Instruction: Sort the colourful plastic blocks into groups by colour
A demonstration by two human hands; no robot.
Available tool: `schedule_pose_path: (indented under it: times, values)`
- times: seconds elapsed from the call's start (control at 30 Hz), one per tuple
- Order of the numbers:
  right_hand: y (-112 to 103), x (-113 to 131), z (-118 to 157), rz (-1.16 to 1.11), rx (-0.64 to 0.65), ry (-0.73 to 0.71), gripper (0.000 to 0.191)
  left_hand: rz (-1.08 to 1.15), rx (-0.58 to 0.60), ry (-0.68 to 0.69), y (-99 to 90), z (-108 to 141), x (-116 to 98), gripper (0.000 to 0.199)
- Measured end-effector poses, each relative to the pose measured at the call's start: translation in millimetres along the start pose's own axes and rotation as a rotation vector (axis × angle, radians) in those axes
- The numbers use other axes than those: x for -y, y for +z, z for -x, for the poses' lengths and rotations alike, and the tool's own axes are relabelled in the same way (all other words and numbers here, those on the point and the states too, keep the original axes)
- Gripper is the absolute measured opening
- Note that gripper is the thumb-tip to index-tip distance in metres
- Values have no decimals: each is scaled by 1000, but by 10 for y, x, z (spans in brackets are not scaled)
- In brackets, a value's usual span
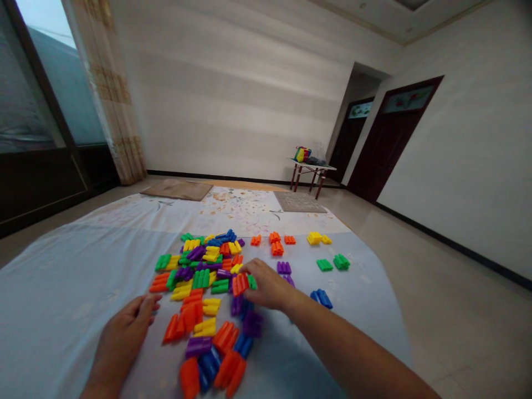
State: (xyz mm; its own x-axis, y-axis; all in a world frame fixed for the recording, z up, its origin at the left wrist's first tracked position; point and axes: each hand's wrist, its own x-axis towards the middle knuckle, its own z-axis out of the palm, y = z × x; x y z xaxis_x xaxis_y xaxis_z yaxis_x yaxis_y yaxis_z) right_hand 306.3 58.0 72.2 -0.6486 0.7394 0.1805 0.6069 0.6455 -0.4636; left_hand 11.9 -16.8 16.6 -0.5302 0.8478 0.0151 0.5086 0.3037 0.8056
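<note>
Find orange block (240, 285) at lower centre of frame, clamped in fingers of right hand (268, 284). Cannot tell closure of left hand (124, 331), lower left. Treat block as probably light, stiff, slippery; pinch opposite sides.

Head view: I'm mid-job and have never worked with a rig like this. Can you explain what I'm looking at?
There is no machine here. One camera, worn on a person's head, looks forward and down at that person's bare hands. On a pale blue cloth lies a jumbled pile of ridged plastic pieces in orange, yellow, green, purple and blue. Right of it sit smaller groups by color: orange, yellow, green, purple and blue. The right hand seems to pinch an orange piece; a green one shows at its fingers, though whether it is held is unclear. The left hand is beside the pile, with no piece visible in it.
</note>
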Motion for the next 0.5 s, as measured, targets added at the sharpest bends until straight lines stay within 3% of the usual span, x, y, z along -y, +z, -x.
schedule_pose_path:
  times: [0.1,0.17,0.33,0.5]
  values:
    - [-175,-80,-6,68,-37,4,48,5,-2,0,2,12,-16,49]
    - [-219,-101,-30,146,6,2,48,4,-3,3,2,24,-35,49]
    - [-121,-87,-80,104,204,-90,47,10,-5,6,4,40,-54,48]
    - [-121,-191,-76,24,173,-81,58,10,-12,18,9,30,-28,47]
